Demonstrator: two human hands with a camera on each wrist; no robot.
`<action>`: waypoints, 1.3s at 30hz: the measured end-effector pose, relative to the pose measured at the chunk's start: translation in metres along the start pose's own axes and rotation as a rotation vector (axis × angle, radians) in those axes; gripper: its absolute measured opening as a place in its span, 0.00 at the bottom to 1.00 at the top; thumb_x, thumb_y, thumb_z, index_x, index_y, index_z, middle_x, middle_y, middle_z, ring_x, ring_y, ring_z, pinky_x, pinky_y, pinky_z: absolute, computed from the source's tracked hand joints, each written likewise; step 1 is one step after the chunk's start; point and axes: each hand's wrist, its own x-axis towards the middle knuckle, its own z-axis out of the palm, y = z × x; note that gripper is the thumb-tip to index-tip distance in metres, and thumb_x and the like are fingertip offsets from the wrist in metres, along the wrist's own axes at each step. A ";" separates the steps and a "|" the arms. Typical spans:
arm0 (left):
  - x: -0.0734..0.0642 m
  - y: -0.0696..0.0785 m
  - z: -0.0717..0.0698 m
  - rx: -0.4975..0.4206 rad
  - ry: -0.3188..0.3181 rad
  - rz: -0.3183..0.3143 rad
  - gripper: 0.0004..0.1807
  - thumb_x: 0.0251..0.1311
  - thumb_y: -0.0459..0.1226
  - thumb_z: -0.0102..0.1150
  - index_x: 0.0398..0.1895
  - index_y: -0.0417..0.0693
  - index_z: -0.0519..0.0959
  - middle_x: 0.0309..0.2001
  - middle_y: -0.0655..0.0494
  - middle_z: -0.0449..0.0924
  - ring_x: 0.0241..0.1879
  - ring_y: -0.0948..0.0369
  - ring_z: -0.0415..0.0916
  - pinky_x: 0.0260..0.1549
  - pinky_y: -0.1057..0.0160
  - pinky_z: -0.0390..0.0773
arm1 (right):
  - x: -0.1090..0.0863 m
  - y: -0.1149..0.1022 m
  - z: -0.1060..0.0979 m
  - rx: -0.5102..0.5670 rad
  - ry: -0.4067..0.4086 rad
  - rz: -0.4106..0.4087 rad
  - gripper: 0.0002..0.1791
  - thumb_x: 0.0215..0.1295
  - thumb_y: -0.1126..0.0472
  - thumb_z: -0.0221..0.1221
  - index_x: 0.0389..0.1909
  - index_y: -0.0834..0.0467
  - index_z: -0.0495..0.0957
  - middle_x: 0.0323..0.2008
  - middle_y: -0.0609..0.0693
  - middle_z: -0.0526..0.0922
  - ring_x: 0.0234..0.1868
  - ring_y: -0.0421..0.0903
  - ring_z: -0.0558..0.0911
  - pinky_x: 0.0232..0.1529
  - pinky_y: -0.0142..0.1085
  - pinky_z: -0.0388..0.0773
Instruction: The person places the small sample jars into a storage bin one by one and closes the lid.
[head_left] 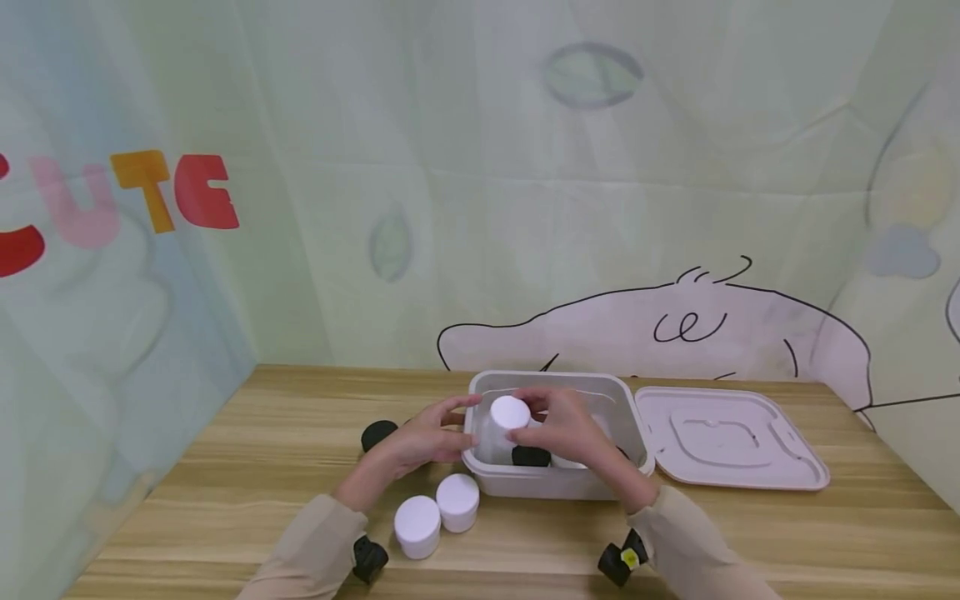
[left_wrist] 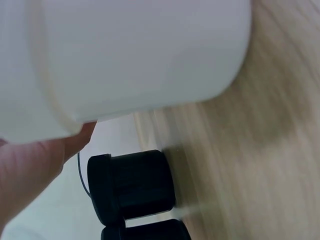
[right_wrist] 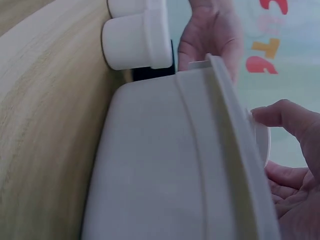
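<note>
Two black jars (left_wrist: 135,185) stand at the far left, their wide lids uppermost, in the left wrist view; the head view shows one clear dark top there, just beyond the left hand (head_left: 429,433). That hand is loosely open, its fingertips at the left rim of a white box (head_left: 547,486); whether they press it, I cannot tell. Nearer on the wooden table (head_left: 525,550), two white jars (head_left: 417,527) stand upright side by side. Across the top of the left wrist view a pale, rounded form sits too close to identify. The box lies with its long axis left to right, and in its left part is the held jar (head_left: 510,412), plain matt white with a smooth round lid. Its lid faces up and its axis runs roughly upright. The right wrist view shows its top standing above the box's rim, which the head view leaves unclear, but hides its base behind the wall. Beside it in the box a black top (head_left: 531,456) shows. The right hand (head_left: 567,423) grips the held jar from the right between thumb and fingers, covering other contents. Farther right, the flat white box lid (head_left: 731,437) lies on the table, lengthwise left to right.
</note>
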 end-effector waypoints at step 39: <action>-0.006 0.003 0.000 0.015 -0.003 0.055 0.34 0.58 0.31 0.56 0.67 0.42 0.54 0.60 0.30 0.58 0.48 0.50 0.73 0.44 0.53 0.76 | 0.003 0.017 -0.012 -0.123 -0.224 0.050 0.30 0.48 0.54 0.67 0.51 0.66 0.75 0.47 0.59 0.79 0.48 0.53 0.77 0.49 0.47 0.74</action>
